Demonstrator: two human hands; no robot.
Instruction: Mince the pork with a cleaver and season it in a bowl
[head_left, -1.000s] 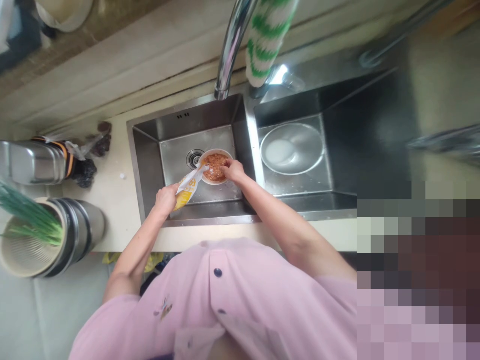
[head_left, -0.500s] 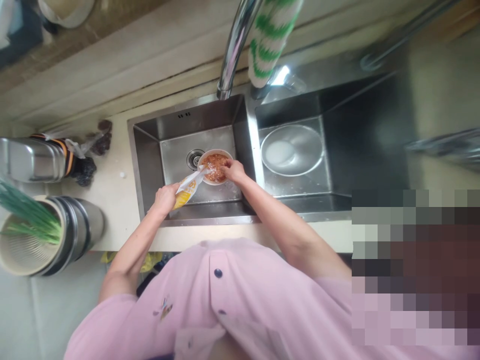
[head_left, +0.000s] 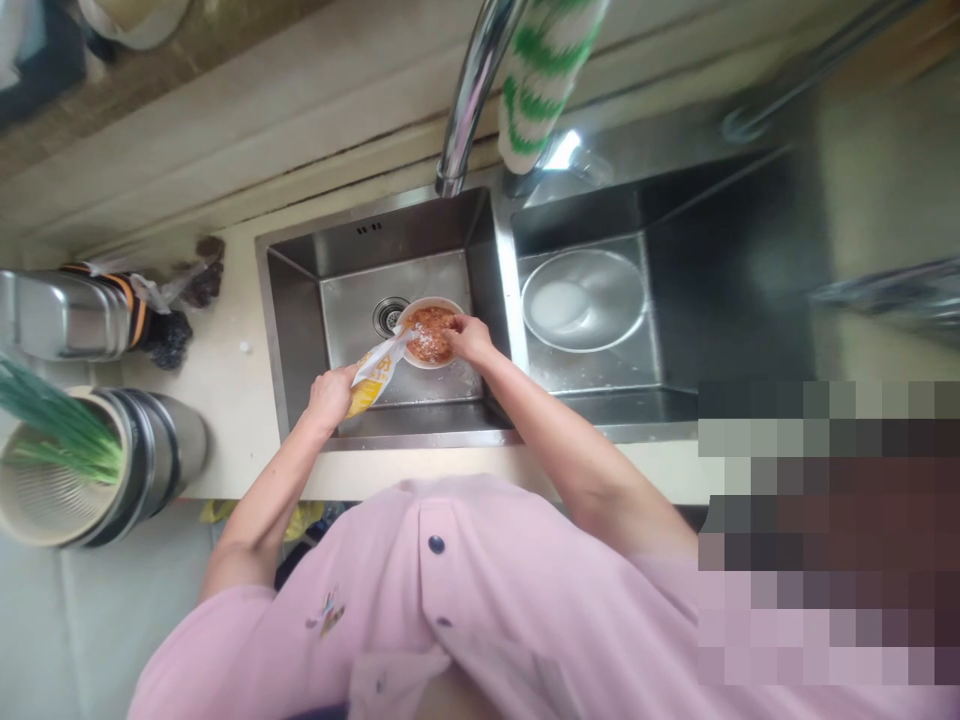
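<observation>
My left hand [head_left: 330, 397] is closed round a white and yellow plastic bag [head_left: 369, 385]. The bag slopes up to the right, its narrow end lying over the left rim of a white bowl [head_left: 418, 364]. Reddish, minced-looking food [head_left: 430, 336] fills the bowl, with white powder or grains on top. At the bowl's right side is my right hand [head_left: 471, 341], fingers bent together over the food. Whatever those fingers hold, if anything, is too small to make out. The bowl stands in the left sink basin [head_left: 349, 300], beside the drain [head_left: 389, 317].
A chrome faucet [head_left: 459, 120] hangs above the left basin, near a green and white cloth [head_left: 544, 85]. In the right basin sits a round metal bowl [head_left: 600, 300]. Green onions [head_left: 82, 450] lie in a pale basket [head_left: 45, 510] at left, near a steel container [head_left: 67, 315].
Little differs. Both hands keep their places at the bowl, and the bag stays tilted over its rim. More white shows on the food near the bag's end.
</observation>
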